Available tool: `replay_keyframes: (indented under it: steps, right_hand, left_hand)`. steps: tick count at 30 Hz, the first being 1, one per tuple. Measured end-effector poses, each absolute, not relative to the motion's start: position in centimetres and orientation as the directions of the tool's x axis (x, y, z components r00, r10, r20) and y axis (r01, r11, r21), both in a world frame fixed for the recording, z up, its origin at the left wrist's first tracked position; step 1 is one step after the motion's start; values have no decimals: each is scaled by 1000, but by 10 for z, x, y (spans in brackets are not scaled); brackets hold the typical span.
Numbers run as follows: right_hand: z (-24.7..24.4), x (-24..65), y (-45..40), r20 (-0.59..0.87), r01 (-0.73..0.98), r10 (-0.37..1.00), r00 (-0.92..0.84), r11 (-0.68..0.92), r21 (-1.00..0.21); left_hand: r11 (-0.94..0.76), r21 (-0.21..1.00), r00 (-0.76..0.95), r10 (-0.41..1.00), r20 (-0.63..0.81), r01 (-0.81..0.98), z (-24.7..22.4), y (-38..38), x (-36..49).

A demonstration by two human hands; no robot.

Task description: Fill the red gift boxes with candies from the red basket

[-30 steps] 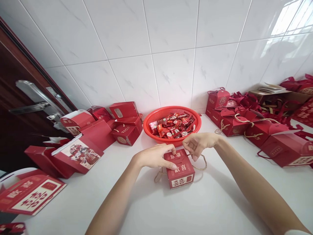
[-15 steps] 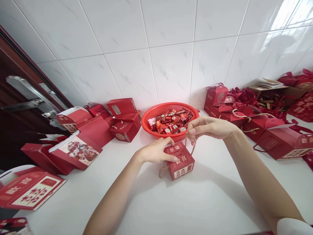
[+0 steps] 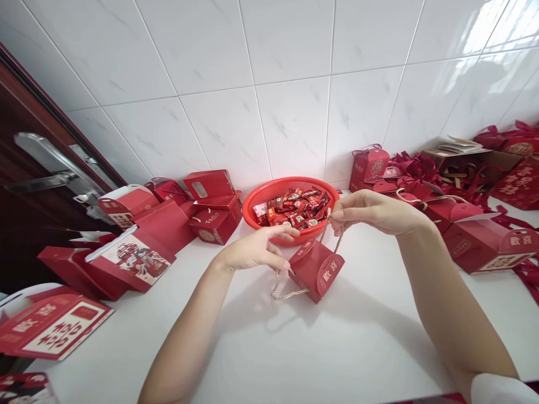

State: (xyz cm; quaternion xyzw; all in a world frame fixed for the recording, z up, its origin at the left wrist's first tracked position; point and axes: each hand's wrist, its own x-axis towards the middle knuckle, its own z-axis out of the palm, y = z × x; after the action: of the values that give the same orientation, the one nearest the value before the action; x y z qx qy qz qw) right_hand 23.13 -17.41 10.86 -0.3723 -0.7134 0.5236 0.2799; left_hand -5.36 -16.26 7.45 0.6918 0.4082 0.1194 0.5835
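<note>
A small red gift box [image 3: 310, 269] with rope handles hangs tilted over the white table in front of me, its rounded top flaps standing partly up. Between the thumb and fingers of my right hand [image 3: 368, 213] is pinched one cord handle [image 3: 325, 226] of the box. My left hand [image 3: 256, 247] is beside the box's left edge, thumb and fingers apart; its thumb tip is at the box corner, and whether it touches cannot be made out. The other cord handle [image 3: 290, 295] loops loosely below that hand.
A red plastic basket [image 3: 248, 197] of wrapped candies stands behind the box, near the tiled wall. Red boxes [image 3: 214, 224] line the left side of the table [image 3: 269, 359]. More boxes [image 3: 475, 241] and ribbons [image 3: 415, 168] crowd the right. A door handle [image 3: 46, 157] is at far left.
The box has come up off the table and tilted, its top flaps loosening. My right hand moved slightly right with the cord; my left hand let go of the box top and shifted left.
</note>
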Motion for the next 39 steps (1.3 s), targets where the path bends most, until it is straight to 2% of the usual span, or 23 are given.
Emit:
replay_keyframes:
  steps: [3,6,9,12,16,23,30,39]
  right_hand:
    - [112,234,-177,44,235,856,-515,191,-953]
    - [116,233,-182,135,185,889,-437,236,-954]
    - [118,228,-187,230,123,904,-361,290,-949]
    - [116,219,-191,308,106,901,-306,354,-929]
    - [110,203,-198,373,158,880,-295,430,-889]
    - [98,181,-203,422,431,881,-215,474,-768]
    - [90,172,-201,379,388,862,-338,494,-778]
    - [94,174,-200,396,465,880,-260,474,-747]
  left_hand:
    - [30,961,580,792,-191,275,85,-164,-59]
    - [14,1000,438,899,-18,12,95,-165,-61]
    - [-58,968,322,937,137,-243,103,-168,-60]
    - [-131,923,327,909,258,-363,109,-177,-51]
    - [-191,897,428,826,366,-398,111,-189,-29]
    - [-264,873,494,741,456,-410,103,-192,-7]
    - [-388,866,492,714,499,-314,96,-193,-10]
    - [-499,835,446,708,547,-232,100,-195,-19]
